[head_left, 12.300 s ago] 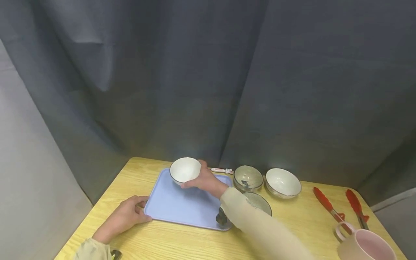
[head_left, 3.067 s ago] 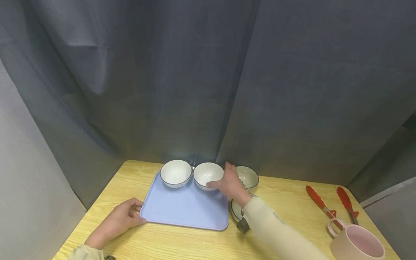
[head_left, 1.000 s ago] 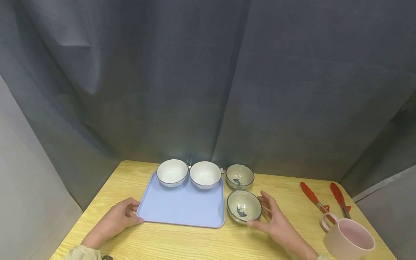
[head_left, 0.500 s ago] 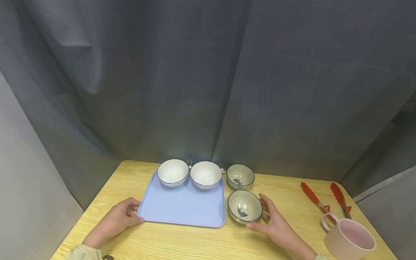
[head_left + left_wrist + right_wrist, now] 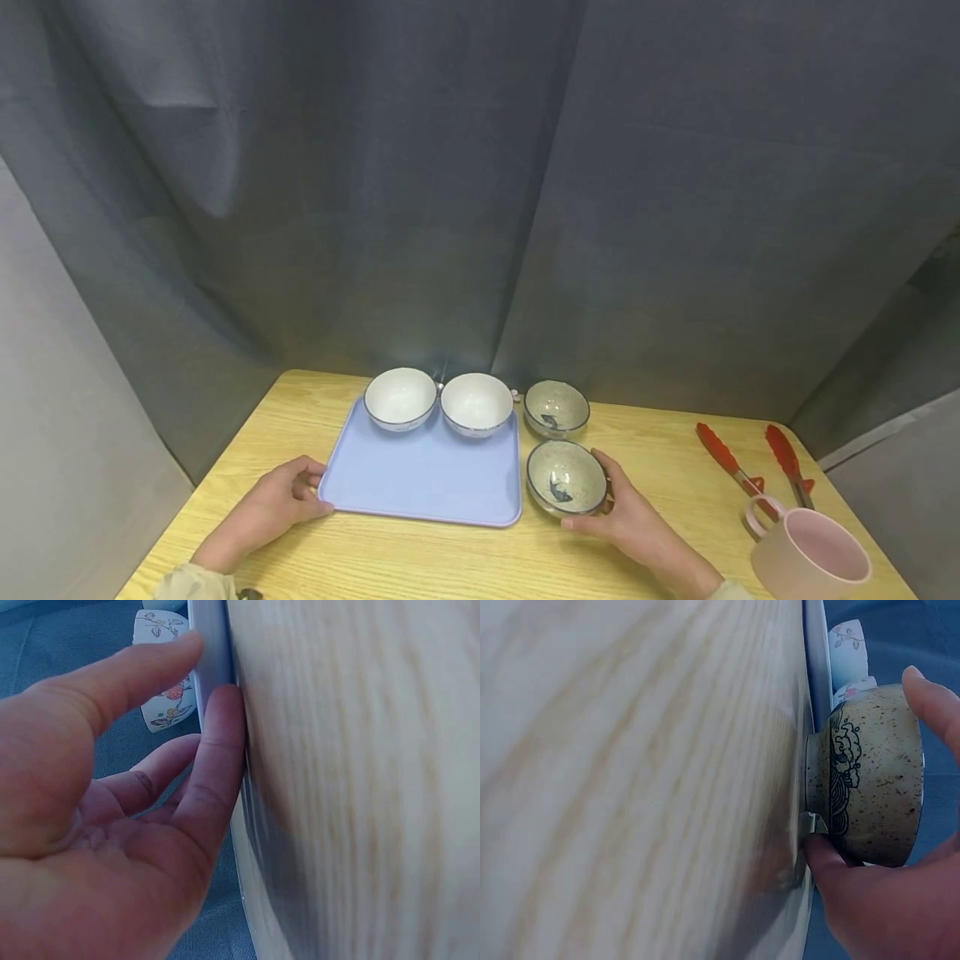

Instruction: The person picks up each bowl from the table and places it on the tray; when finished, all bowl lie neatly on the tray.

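Beige sleeves (image 5: pixel 193 583), cut off below, lead to your hands: your left hand (image 5: pixel 272 505) pinches a corner of the blue tray (image 5: pixel 427 483); your right hand (image 5: pixel 636 530), fingers partly hidden, clasps the nearer speckled bowl (image 5: pixel 567 475) just beside it. Beyond, white bowls (image 5: pixel 477 403) mask the tray's far rim.

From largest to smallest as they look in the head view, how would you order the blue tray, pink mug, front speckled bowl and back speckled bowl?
Blue tray
Pink mug
Front speckled bowl
Back speckled bowl: looks smaller, perhaps only because it stands farther away
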A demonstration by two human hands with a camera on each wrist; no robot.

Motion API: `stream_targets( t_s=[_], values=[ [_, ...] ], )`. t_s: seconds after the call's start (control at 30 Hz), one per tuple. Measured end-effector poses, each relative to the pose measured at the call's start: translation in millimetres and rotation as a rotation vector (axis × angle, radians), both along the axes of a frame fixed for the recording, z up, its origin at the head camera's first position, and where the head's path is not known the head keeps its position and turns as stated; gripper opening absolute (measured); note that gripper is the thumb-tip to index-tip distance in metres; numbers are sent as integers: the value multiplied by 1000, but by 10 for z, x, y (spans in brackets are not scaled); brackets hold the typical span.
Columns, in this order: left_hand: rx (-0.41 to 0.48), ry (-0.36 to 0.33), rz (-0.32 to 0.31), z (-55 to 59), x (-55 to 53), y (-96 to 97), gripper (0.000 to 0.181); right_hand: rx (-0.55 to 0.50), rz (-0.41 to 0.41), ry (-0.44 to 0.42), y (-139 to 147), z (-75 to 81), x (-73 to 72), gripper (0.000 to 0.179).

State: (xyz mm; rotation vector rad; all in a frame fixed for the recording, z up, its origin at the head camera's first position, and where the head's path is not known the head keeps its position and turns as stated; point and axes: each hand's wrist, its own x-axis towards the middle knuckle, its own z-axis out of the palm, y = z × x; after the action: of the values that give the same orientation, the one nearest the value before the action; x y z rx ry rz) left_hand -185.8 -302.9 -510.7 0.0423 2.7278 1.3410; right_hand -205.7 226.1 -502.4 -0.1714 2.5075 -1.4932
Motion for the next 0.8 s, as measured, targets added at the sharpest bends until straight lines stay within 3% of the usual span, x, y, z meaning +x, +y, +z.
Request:
stream_targets(
  t_s=[0.43, 0.8],
  values=[
    [-7, -15, 8, -7, -18, -11, 52, 18, -3, -4, -49, 23, -41, 128],
    [3, -19, -4, -33, -20, -24, 51, -3, -54, 30, -55, -15, -18, 120]
  ],
)
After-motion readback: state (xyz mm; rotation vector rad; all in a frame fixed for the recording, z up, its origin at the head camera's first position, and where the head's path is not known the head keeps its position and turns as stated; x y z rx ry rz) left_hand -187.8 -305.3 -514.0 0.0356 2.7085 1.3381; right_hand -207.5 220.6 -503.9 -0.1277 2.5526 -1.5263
